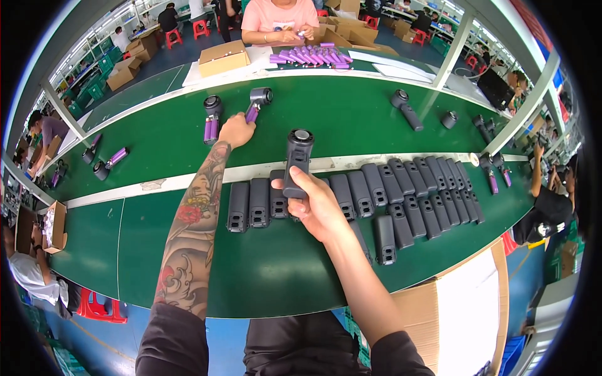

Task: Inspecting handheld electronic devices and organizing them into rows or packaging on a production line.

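Note:
My right hand (316, 207) is closed around the handle of a dark grey handheld device (300, 153), held upright with its round head at the top. Across the bench, my left hand (237, 130) reaches to a second device (260, 95), which has a round dark head and purple cells below it. Its fingers close at the lower end of those cells, with the fingertips partly hidden. Just left of that hand lies a similar round-headed unit (212, 105) with two purple cells. Rows of dark grey handle casings (401, 219) lie around and right of my right hand.
Beyond the green conveyor belt (338, 106), a person works behind a pile of purple cells (313, 56) and a cardboard box (224, 58). More units (407, 110) lie along the belt. White metal posts (448, 50) rise at its sides. Open cardboard (420, 307) stands at lower right.

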Demonstrator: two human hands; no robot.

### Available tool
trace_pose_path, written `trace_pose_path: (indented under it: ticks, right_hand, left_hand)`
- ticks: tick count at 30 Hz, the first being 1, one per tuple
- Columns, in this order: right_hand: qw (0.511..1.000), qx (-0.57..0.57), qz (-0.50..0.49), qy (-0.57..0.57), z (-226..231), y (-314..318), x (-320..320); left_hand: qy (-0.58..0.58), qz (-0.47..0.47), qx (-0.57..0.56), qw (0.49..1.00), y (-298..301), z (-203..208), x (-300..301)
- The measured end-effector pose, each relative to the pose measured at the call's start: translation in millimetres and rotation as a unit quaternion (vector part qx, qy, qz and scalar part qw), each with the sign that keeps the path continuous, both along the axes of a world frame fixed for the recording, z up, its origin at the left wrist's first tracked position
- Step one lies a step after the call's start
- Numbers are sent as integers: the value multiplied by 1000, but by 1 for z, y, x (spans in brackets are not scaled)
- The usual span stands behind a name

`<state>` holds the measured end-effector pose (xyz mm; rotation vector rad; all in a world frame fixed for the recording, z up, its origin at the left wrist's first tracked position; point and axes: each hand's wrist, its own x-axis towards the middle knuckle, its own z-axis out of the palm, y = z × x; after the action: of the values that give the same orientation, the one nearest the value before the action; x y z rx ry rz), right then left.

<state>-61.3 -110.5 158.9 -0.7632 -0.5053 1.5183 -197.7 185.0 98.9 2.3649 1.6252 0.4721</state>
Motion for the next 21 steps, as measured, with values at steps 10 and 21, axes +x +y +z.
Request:
trace_pose_path:
  ticks: [10, 21]
  right_hand:
    - [958, 5, -246, -146, -37, 79, 49]
    - [439, 389, 123, -801, -42, 57, -74]
  left_hand:
    - [-640, -152, -419, 625, -98, 56, -64]
    - [-762, -89, -270, 582, -173, 44, -153]
